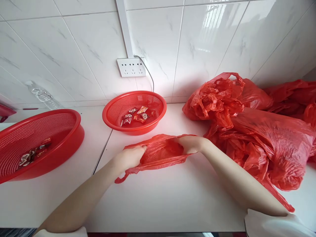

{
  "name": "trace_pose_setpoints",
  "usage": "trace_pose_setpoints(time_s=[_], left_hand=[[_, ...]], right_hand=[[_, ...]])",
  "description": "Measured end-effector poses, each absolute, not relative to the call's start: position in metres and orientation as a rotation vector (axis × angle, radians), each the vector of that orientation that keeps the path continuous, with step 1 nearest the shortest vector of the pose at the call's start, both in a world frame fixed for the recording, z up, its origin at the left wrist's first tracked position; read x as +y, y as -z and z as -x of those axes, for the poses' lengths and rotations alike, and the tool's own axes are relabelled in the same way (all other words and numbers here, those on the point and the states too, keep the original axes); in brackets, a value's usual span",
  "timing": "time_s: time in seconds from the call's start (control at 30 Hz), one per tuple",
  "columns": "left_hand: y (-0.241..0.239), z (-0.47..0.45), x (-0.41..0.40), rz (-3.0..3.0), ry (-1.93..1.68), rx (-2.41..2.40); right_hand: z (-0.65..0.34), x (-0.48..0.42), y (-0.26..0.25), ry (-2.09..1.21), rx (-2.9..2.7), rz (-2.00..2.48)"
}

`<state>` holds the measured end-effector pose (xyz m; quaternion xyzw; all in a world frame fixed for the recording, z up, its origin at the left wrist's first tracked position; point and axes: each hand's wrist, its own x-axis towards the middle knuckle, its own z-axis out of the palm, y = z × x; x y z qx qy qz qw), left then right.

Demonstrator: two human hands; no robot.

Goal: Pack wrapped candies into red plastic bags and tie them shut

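White sleeves nearest, left hand and right hand at open mouth of red bag, near side of far basket, can't tell if pinching; likely light, limp, slippery, hold by rim.

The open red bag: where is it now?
In the head view, the open red bag is near the middle, between the left hand and the right hand, in front of the red basket below the wall socket.

A white table carries two baskets — and red bags.
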<state>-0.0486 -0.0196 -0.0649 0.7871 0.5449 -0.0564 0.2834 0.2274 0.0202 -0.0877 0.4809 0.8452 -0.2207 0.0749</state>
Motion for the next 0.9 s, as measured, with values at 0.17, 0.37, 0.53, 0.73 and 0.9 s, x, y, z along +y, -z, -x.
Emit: trace_pose_setpoints(time_s=[0.17,0.37,0.53,0.73,0.9], left_hand=[[0.058,0.024,-0.027,-2.741,0.059,1.194],[0.064,0.035,-0.030,-2.720,-0.003,1.236],[0.065,0.060,-0.024,-2.023,0.144,1.178],[0.056,0.057,-0.021,-2.254,-0.068,1.347],[0.056,0.043,-0.030,-2.520,-0.241,1.195]], right_hand=[[-0.204,0.005,0.069,0.589,2.963,-1.206],[-0.199,-0.002,0.077,0.480,3.031,-1.126],[-0.217,0.004,0.101,0.762,2.578,-1.282],[-0.210,-0.011,0.074,0.662,2.723,-1.379],[-0.197,-0.017,0.065,0.503,3.117,-1.151]])
